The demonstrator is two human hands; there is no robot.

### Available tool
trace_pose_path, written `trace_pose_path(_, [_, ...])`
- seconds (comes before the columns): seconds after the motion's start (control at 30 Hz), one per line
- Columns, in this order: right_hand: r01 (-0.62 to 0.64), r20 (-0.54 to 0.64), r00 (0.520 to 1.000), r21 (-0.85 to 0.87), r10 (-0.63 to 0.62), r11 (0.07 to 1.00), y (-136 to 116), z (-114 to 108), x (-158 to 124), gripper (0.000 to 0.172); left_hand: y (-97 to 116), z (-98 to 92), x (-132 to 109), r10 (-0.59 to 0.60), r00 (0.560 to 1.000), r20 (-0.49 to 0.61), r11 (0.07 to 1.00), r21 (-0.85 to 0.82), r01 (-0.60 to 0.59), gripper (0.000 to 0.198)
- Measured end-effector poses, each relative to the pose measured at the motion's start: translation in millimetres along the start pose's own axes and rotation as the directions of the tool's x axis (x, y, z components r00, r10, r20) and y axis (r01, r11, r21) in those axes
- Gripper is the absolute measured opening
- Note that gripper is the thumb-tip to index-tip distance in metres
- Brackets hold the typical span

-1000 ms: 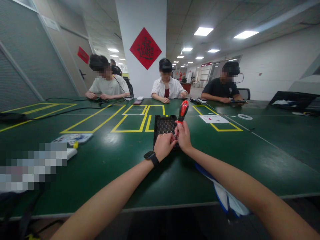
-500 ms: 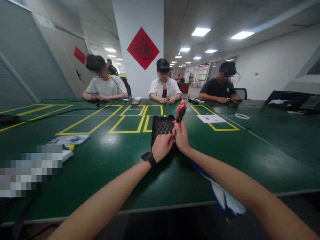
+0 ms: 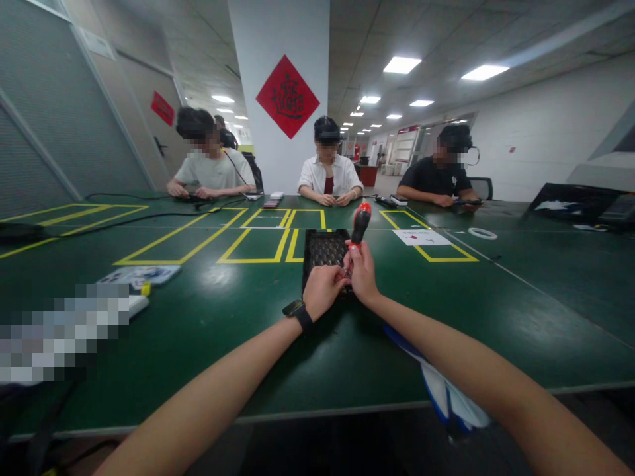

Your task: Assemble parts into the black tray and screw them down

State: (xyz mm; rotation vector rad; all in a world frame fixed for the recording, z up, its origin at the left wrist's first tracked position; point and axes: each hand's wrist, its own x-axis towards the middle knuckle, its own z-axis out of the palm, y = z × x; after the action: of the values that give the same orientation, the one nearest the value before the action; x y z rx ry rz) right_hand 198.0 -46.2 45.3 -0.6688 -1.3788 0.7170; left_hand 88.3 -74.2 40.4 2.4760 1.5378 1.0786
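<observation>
A screwdriver [image 3: 362, 222] with a red and black handle points upward from my right hand [image 3: 363, 274], whose fingers are wrapped round its lower part. My left hand [image 3: 323, 291], with a dark watch on the wrist, has its fingertips pinched together against the right hand's fingers, near the screwdriver's shaft. What the left fingertips hold is too small to make out. Under and behind both hands lies a black tray [image 3: 306, 246] with a patterned, pocketed inside; its near part is hidden by the hands.
Yellow tape outlines mark the green table [image 3: 228, 370]. A printed sheet [image 3: 421, 237] and a white ring [image 3: 482, 233] lie to the right. A blue-and-white cloth item [image 3: 446, 390] hangs at the front edge. Three people sit opposite; cables run along the left.
The view has shifted slightly, moving the scene a little to the right. Both hands stay together over the tray, and the screwdriver remains upright in my right hand.
</observation>
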Motion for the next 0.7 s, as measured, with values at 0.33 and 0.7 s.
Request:
trace_pose_path(0.33, [0.01, 0.057, 0.998, 0.02, -0.011, 1.0, -6.6, 0.1, -4.2, 0.027, -1.4, 1.5, -3.1, 0.035, 0.998, -0.057, 0.999, -0.034, -0.037, 0.009])
trace_pose_path(0.7, [-0.024, 0.017, 1.0, 0.046, 0.023, 0.999, -3.9, 0.7, -2.2, 0.029, -3.4, 4.8, -2.1, 0.013, 0.999, -0.036, 0.999, 0.037, -0.012, 0.012])
